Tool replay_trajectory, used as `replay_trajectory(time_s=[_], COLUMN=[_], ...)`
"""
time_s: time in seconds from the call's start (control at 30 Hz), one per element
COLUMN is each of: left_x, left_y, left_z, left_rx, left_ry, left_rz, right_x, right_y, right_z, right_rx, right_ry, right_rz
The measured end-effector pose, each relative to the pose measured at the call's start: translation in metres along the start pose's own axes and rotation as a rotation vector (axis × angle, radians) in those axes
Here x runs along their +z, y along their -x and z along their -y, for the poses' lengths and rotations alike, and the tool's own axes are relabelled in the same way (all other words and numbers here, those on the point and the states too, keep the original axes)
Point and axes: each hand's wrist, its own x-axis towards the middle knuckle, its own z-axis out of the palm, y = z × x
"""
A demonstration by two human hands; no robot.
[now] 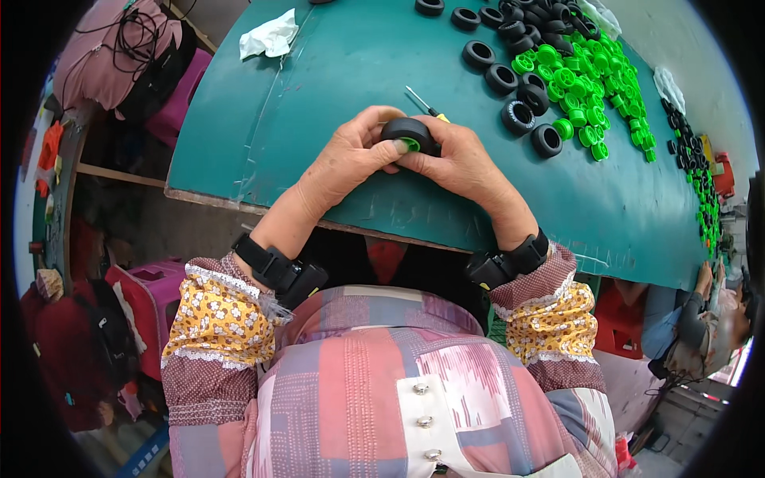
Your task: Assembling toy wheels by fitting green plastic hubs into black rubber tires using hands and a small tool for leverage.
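Between my two hands, above the near edge of the green table, is a small black toy tyre (407, 130) with a bright green wheel hub (411, 144) showing at its opening. My left hand (356, 149) grips the tyre from the left, its thumb pressed on the hub. From the right, my right hand (456, 153) closes around the same tyre, thumb underneath. How deep the hub sits inside is hidden by my fingers. Just beyond my right hand lies a screwdriver (422, 102) with a dark shaft and a yellow handle partly covered by the hand.
On the green table (335, 88), loose black tyres (502, 78) and a heap of green hubs (594, 80) lie at the far right. A crumpled white cloth or bag (269, 37) rests at the far left. Another person (701, 327) sits at the right edge; a purple stool (155, 291) stands left.
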Motion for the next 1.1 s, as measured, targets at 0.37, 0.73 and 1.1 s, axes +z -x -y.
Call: replay_trajectory(time_s=[0.37, 0.73, 1.1], left_x=[-0.002, -0.005, -0.002], left_y=[-0.004, -0.002, -0.004], left_z=[-0.003, 0.0, 0.004], left_rx=[-0.099, -0.108, -0.044], left_ry=[0.09, 0.191, 0.096], left_rz=[0.04, 0.055, 0.062], right_x=[-0.007, -0.005, -0.017], right_y=[0.001, 0.003, 0.001], right_z=[-0.001, -0.004, -0.005], right_rx=[-0.169, -0.123, 0.153], right_ry=[-0.041, -0.166, -0.633], right_rz=[-0.029, -0.098, 0.193])
